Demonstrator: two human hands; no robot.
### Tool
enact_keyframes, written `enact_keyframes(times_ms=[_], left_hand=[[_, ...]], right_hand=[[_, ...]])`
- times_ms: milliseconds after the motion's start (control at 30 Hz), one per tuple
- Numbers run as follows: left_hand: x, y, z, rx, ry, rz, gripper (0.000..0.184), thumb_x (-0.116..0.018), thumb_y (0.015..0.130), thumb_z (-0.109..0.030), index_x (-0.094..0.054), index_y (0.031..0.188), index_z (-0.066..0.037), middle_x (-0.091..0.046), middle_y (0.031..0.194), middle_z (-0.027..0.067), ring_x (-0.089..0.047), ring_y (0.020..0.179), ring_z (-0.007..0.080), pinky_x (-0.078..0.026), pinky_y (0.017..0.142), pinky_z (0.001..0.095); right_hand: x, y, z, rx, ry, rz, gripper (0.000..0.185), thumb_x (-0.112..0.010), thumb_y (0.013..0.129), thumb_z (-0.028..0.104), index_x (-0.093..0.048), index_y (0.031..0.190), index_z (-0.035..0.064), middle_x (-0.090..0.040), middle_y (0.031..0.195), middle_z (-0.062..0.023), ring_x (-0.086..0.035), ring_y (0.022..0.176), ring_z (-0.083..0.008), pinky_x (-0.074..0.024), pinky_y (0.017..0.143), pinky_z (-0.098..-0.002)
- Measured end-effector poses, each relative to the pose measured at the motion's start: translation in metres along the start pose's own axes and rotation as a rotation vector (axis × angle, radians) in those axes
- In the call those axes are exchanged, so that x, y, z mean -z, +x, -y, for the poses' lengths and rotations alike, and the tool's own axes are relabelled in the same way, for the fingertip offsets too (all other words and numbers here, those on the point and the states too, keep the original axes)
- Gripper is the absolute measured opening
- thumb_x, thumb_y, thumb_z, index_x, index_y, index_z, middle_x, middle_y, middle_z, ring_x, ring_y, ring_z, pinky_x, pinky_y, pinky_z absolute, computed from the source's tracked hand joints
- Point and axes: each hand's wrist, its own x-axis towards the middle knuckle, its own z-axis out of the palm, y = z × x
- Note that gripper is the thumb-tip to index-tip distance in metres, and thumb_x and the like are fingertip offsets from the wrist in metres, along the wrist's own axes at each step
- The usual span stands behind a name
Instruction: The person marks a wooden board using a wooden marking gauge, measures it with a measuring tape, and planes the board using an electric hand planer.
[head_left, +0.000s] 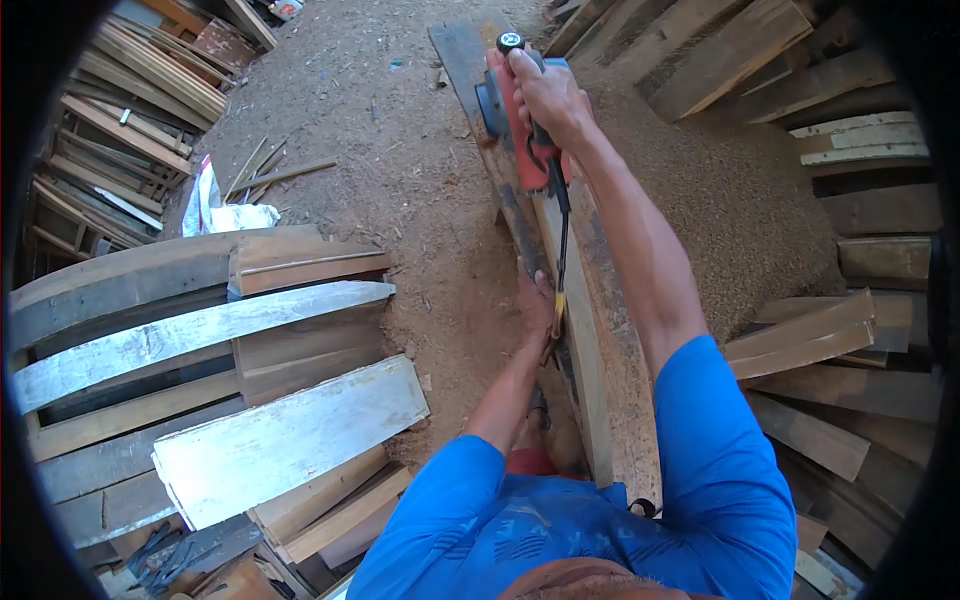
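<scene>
A red power planer with a black front knob sits on a long wooden board that runs from my body toward the top. My right hand is wrapped round the planer's handle. Lower down, my left hand is at the left side of the board, next to the tool's cable; its fingers are partly hidden, and it seems to grip the board's edge. The cable, yellow near my left hand, trails back from the planer along the board.
Stacked planks fill the left side, with a white-painted board on top. More planks lie along the right. Sawdust is heaped right of the workpiece. A white bag and thin sticks lie on the dirt floor.
</scene>
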Motion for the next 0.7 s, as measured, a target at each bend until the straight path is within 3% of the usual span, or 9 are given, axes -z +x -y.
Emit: enact_keyframes(times_ms=[67,167,333,500,600,700], left_hand=[[-0.001,0.002,-0.003,0.091,-0.014,0.026,0.057,-0.045,0.105,-0.028,-0.032,0.155,-0.003,-0.057,0.136,0.032,-0.059,0.118,0.0507,-0.049,0.097,0.0513],[0.012,0.003,-0.036,0.264,0.122,0.122,0.058,-0.045,0.105,-0.032,-0.032,0.156,-0.005,-0.057,0.136,0.0315,-0.059,0.118,0.0503,-0.049,0.096,0.0531],[0.007,0.0,-0.043,0.261,0.173,0.072,0.06,-0.045,0.105,-0.035,-0.031,0.157,-0.008,-0.056,0.138,0.0305,-0.059,0.118,0.0501,-0.047,0.099,0.0547],[0.015,0.012,-0.015,0.111,0.052,0.19,0.073,-0.049,0.103,-0.041,-0.02,0.16,-0.006,-0.049,0.146,0.0316,-0.051,0.13,0.0494,-0.042,0.108,0.0517],[0.046,-0.014,0.002,0.12,0.132,0.448,0.09,-0.054,0.101,-0.051,-0.008,0.162,-0.004,-0.034,0.158,0.0311,-0.04,0.144,0.0452,-0.033,0.118,0.047],[0.066,-0.11,0.005,0.319,-0.207,0.354,0.108,-0.058,0.096,-0.06,0.004,0.162,-0.002,-0.016,0.165,0.03,-0.023,0.153,0.0406,-0.021,0.124,0.0446]], right_hand=[[-0.002,0.029,-0.001,0.037,-0.046,-0.005,0.047,-0.059,0.1,0.052,-0.065,0.089,0.0063,-0.058,0.068,0.0009,-0.054,0.052,-0.0091,-0.0462,0.048,-0.0268],[0.014,-0.009,0.003,0.026,0.132,0.033,0.046,-0.059,0.1,0.051,-0.065,0.091,0.0067,-0.055,0.068,0.0024,-0.051,0.052,-0.0078,-0.0431,0.047,-0.0255],[0.087,-0.178,-0.021,-0.059,0.301,0.092,0.044,-0.053,0.104,0.048,-0.064,0.101,0.0063,-0.052,0.069,0.0036,-0.049,0.052,-0.0066,-0.0399,0.047,-0.0247],[0.157,-0.37,-0.059,-0.193,0.215,-0.049,0.037,-0.051,0.107,0.041,-0.06,0.109,0.0057,-0.051,0.068,0.0046,-0.047,0.052,-0.0053,-0.0386,0.047,-0.0234],[0.188,-0.466,-0.096,-0.213,0.064,-0.113,0.035,-0.055,0.105,0.042,-0.059,0.107,0.0068,-0.051,0.066,0.0046,-0.049,0.051,-0.0055,-0.0403,0.046,-0.0239],[0.207,-0.541,-0.134,-0.329,-0.004,-0.163,0.036,-0.059,0.103,0.043,-0.059,0.106,0.0072,-0.053,0.066,0.0035,-0.051,0.052,-0.006,-0.0417,0.046,-0.0247]])
